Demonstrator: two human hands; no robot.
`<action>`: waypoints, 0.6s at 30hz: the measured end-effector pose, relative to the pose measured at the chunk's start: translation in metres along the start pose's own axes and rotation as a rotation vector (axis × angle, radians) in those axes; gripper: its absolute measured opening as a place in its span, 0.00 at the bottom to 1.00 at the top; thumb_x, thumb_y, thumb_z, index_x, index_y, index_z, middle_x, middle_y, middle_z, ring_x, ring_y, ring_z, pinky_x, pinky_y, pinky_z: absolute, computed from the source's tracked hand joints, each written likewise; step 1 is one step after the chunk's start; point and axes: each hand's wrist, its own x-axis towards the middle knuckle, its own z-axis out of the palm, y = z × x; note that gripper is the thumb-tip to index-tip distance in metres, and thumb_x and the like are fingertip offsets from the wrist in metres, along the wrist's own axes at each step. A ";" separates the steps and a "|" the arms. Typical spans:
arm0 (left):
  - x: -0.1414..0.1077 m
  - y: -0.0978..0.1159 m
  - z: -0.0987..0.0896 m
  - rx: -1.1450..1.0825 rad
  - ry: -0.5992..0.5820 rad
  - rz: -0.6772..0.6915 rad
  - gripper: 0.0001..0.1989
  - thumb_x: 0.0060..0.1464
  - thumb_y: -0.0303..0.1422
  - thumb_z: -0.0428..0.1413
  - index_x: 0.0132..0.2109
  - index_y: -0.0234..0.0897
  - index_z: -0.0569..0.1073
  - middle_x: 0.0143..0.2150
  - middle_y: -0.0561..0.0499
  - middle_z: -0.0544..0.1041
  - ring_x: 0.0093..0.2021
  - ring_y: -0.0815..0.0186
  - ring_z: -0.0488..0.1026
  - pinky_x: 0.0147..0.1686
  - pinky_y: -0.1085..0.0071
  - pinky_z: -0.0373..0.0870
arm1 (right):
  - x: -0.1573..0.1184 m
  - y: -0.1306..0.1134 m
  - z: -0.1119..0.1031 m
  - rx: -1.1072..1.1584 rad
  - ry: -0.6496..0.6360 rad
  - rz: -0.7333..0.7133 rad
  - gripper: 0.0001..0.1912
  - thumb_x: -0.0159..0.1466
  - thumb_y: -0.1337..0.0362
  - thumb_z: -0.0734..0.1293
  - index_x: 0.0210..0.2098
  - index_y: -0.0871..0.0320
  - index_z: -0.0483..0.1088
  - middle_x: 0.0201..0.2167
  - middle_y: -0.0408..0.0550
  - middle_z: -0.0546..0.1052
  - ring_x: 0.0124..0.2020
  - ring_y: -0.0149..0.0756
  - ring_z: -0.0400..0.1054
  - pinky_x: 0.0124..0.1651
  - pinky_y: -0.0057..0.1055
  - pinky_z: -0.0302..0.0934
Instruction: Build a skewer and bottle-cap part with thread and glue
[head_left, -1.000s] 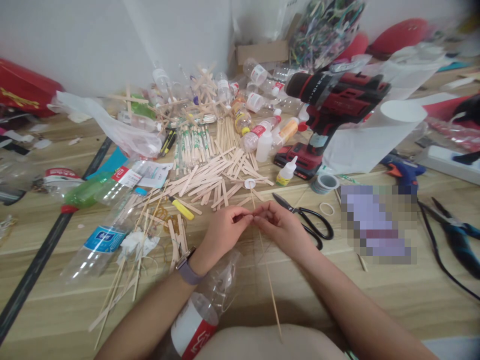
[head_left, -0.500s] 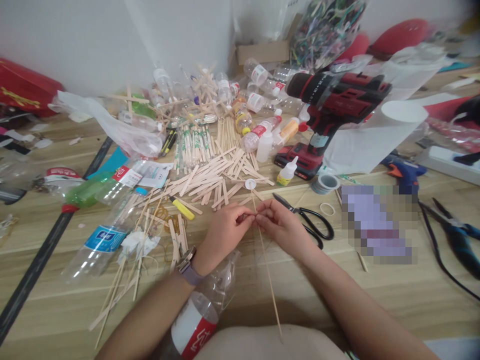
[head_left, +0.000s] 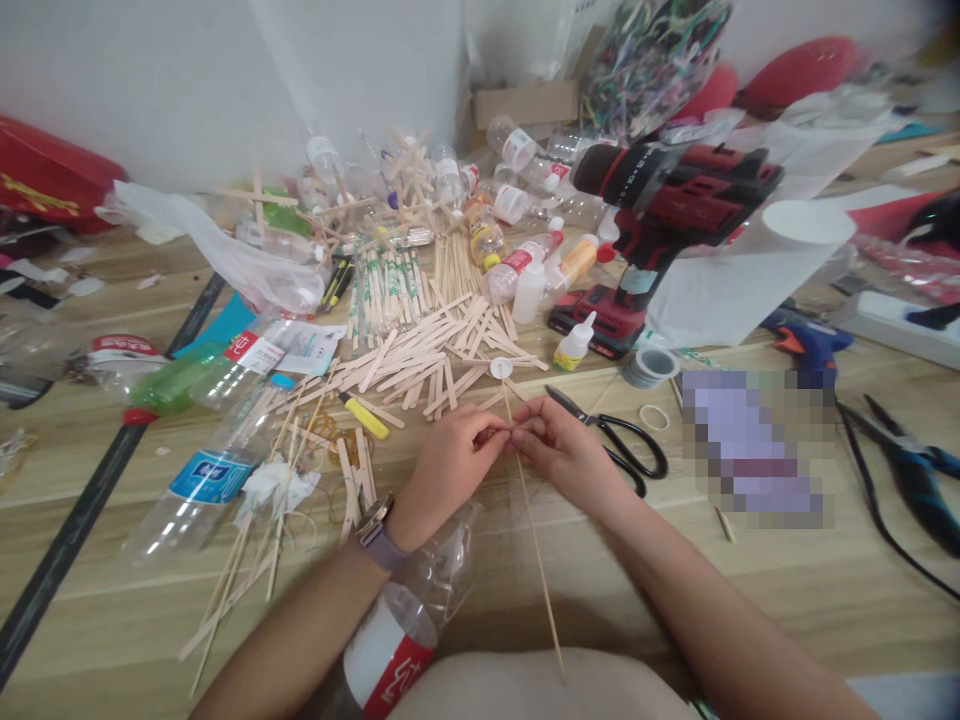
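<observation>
A long thin wooden skewer (head_left: pixel 538 550) runs from near my body up to a small white disc (head_left: pixel 500 369) at its far end. My left hand (head_left: pixel 463 448), with a watch on the wrist, pinches at the skewer from the left. From the right, my right hand (head_left: pixel 557 446) pinches at the same spot, fingertips touching those of the left. Whatever else lies between the fingertips is too small to make out. Black scissors (head_left: pixel 622 440) lie just right of my right hand. Loose craft sticks (head_left: pixel 420 350) are spread beyond both hands.
A red and black drill (head_left: pixel 660 220) stands at the back right near a small glue bottle (head_left: pixel 574 343) and a tape roll (head_left: pixel 650 368). Plastic bottles lie left, one (head_left: pixel 206 480) with a blue label. Pliers (head_left: pixel 911 470) rest far right. A cut bottle (head_left: pixel 394 645) is below my left forearm.
</observation>
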 end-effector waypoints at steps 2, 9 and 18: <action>0.001 -0.001 0.001 0.015 -0.015 0.001 0.05 0.55 0.23 0.58 0.34 0.35 0.76 0.30 0.53 0.73 0.32 0.67 0.70 0.33 0.72 0.63 | 0.000 -0.001 0.000 -0.010 0.001 -0.002 0.13 0.60 0.54 0.65 0.37 0.54 0.62 0.22 0.39 0.71 0.22 0.31 0.63 0.24 0.27 0.52; 0.004 -0.002 0.005 0.007 -0.007 -0.055 0.05 0.55 0.22 0.55 0.32 0.35 0.72 0.33 0.52 0.74 0.34 0.66 0.70 0.35 0.71 0.63 | -0.001 -0.003 0.004 -0.090 0.059 -0.060 0.10 0.59 0.56 0.66 0.35 0.55 0.64 0.25 0.41 0.72 0.24 0.31 0.64 0.26 0.28 0.56; 0.005 -0.004 0.004 -0.024 -0.009 -0.153 0.08 0.58 0.26 0.52 0.31 0.37 0.69 0.28 0.54 0.73 0.29 0.67 0.69 0.30 0.72 0.61 | -0.008 -0.003 0.009 -0.285 0.235 -0.150 0.02 0.57 0.65 0.66 0.30 0.55 0.68 0.19 0.38 0.66 0.21 0.30 0.57 0.25 0.29 0.50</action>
